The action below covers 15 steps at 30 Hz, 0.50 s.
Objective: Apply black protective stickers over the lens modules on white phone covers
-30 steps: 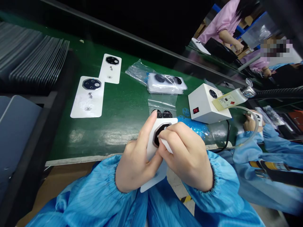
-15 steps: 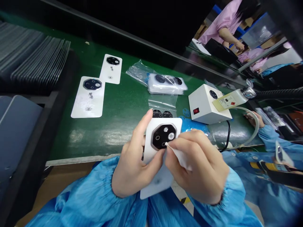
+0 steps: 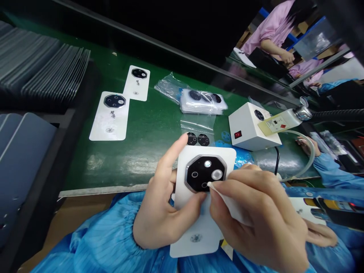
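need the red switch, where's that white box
In the head view, the white box sits on the green bench top, just beyond the person's right hand.

A green conveyor belt [image 3: 153, 167] runs between a black panel [image 3: 170, 22] and stacked grey trays [image 3: 54, 72].

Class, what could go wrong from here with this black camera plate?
The white swab in the right hand sits at the edge of the black camera plate and might smear or scratch it. The thumb of the left hand lies close to the plate and could leave a print. The white card could slip, as only that hand seems to grip it.
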Each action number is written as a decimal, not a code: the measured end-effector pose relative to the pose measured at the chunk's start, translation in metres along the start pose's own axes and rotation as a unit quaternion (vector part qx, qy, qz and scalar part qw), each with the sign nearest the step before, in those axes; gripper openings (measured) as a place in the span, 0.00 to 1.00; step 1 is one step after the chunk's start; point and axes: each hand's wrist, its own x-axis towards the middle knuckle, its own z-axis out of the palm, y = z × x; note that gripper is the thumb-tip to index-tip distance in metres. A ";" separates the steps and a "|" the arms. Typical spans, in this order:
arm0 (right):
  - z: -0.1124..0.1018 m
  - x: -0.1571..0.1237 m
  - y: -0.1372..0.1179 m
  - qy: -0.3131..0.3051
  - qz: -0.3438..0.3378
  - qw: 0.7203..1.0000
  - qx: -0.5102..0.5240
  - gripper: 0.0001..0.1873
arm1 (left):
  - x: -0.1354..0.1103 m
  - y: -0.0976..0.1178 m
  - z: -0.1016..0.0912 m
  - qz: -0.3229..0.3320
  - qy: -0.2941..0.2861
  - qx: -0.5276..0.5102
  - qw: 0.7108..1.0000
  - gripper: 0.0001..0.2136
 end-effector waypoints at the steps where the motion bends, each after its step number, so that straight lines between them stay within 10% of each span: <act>1: 0.003 -0.001 0.000 0.001 0.001 1.000 0.000 0.05 | 0.000 -0.001 0.000 0.007 0.005 0.011 1.000 0.38; 15: 0.023 0.001 0.005 -0.022 -0.003 1.000 0.013 0.06 | -0.001 -0.007 0.004 0.067 0.039 0.208 0.975 0.38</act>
